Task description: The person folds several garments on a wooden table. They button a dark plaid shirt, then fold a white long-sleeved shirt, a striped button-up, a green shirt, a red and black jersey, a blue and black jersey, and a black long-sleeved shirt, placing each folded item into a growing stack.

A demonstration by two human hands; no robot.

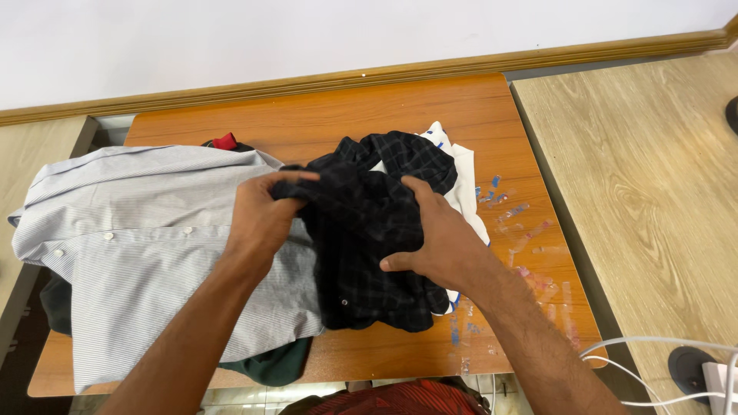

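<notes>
Head view: dark shirt (369, 238) under right hand (434, 242)
</notes>
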